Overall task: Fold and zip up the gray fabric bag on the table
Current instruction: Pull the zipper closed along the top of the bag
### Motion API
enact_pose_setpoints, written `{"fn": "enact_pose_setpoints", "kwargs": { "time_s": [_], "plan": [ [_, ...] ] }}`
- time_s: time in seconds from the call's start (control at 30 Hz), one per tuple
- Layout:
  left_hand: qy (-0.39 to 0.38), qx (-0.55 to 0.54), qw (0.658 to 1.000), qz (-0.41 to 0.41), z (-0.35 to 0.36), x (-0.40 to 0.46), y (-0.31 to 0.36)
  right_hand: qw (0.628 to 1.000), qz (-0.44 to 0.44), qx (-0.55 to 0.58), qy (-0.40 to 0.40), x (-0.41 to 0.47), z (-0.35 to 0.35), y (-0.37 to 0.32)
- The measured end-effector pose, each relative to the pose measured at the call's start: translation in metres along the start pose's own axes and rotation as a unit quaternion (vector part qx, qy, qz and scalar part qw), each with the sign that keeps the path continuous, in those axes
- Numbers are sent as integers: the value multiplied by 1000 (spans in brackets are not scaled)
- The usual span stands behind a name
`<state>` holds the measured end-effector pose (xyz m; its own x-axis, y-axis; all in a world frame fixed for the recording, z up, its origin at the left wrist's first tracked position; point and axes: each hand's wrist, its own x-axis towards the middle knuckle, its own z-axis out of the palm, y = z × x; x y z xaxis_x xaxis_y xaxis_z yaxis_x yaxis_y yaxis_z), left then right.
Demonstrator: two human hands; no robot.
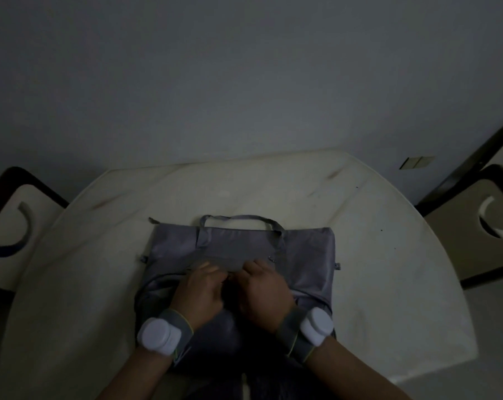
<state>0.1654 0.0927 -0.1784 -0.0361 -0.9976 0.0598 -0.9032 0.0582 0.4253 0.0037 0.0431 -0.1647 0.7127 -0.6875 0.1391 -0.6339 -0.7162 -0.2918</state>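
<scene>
Our two wrists, each strapped with a white puck, reach over the gray fabric bag.

We see the bag flat on the pale table, handle at the far edge; its near end is hidden under our arms. Our left hand and right hand pinch its folded middle, fingertips curled out of sight in dim light. Chairs flank the table.

Bare worktop runs wide on both sides of the bag and beyond its far handle, open to reach across. A chair crowds the left edge, another chair the right, and the wall closes the far side.
</scene>
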Motion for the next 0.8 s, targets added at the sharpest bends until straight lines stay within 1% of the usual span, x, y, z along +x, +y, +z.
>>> {"fn": "enact_pose_setpoints", "kwargs": {
  "time_s": [0.1, 0.17, 0.23, 0.37, 0.5, 0.57, 0.7, 0.8],
  "plan": [
    [13, 3, 1000, 10, -2, 0, -3, 1000, -18, 7, 4, 1, -1, -5],
    [21, -6, 1000, -6, -2, -1, -5, 999, -34, 19, -22, 0, -1, -3],
    [23, -17, 999, -19, -2, -1, -3, 999, -40, 20, -26, -2, -1, -1],
    [28, -23, 999, 3, -2, -2, 0, 1000, -18, 23, 6, -1, 2, -2],
    [57, -30, 998, 20, -3, -3, 1, 1000, 17, 15, 13, -2, 8, -3],
    [69, -49, 996, 27, -4, -3, 2, 999, 32, 33, 23, -4, 9, -2],
    [48, -65, 995, 59, -5, -3, 1, 992, 63, 96, 60, -6, 10, 0],
    [23, -57, 997, 50, -5, -3, -1, 983, 101, 130, 86, -6, 12, -1]
  ]
}}
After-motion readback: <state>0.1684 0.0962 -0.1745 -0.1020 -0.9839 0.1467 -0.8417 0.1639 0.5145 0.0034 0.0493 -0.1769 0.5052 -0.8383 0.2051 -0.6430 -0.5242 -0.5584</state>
